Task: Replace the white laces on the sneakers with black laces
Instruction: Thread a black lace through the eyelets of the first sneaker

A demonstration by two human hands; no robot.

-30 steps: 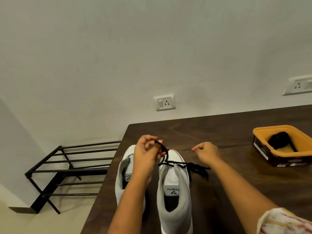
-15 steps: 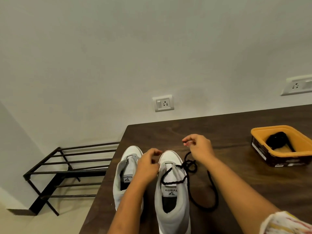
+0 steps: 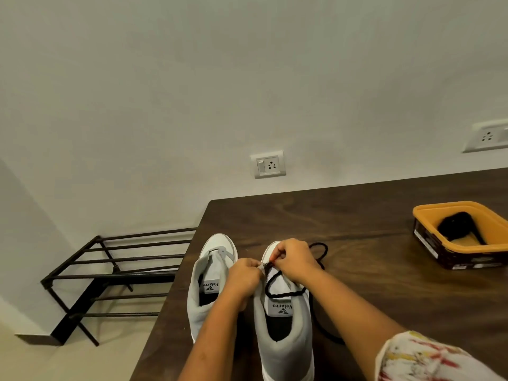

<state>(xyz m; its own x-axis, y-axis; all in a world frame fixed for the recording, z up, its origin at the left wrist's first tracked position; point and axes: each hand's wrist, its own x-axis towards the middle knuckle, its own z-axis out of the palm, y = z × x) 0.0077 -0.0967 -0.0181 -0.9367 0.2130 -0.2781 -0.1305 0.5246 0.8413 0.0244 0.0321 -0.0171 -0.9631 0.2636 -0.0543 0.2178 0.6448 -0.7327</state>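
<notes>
table (image 3: 371, 270): dark wood, I see both sneakers at its left front corner
right sneaker (image 3: 283, 350): upright, under both hands
left sneaker (image 3: 204, 306): just beside it, no lace visible
orange tub (image 3: 450, 207): far right, dark bundle inside
right hand (image 3: 295, 259): pinching lace end
left hand (image 3: 243, 279): fingers curled, pinching right sneaker's eyelet edge
black lace (image 3: 286, 293): looped across tongue, rest trailing on table

"Velarro", next to a small dark logo, is printed on the grey tag (image 3: 211, 286) inside the left sneaker (image 3: 196, 292) and on the matching tag (image 3: 281, 309) inside the right sneaker (image 3: 283, 353). Both words read upside down from the camera. The white labels (image 3: 424, 241) on the dark wall of the orange tub (image 3: 445, 206), far right, are too small to read.
</notes>
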